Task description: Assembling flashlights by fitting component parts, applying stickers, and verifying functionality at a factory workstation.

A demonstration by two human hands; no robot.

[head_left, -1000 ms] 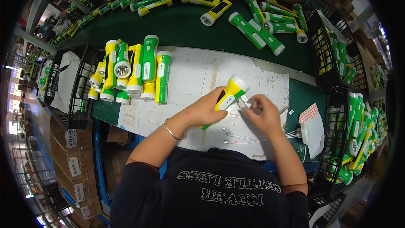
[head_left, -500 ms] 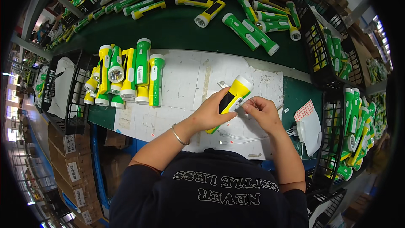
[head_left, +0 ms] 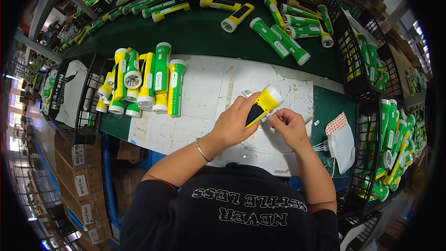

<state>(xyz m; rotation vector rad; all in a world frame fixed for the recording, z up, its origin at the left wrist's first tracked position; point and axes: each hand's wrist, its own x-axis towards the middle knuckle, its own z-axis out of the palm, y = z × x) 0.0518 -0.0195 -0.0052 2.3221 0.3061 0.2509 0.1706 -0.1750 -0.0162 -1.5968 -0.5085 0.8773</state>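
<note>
Worker at bench: left hand [head_left: 234,123] clasps yellow flashlight [head_left: 262,106] above white mat [head_left: 209,93], lens end tilted up and away. Right hand [head_left: 289,124] pinches at torch's lower side; what fingertips hold too small to tell. Best practice, by judgement: keep body steady, work close. Beyond: cluster of finished flashlights [head_left: 148,81] at left, loose green torches [head_left: 283,42] on green tabletop, black crates [head_left: 357,65] at right.
</note>
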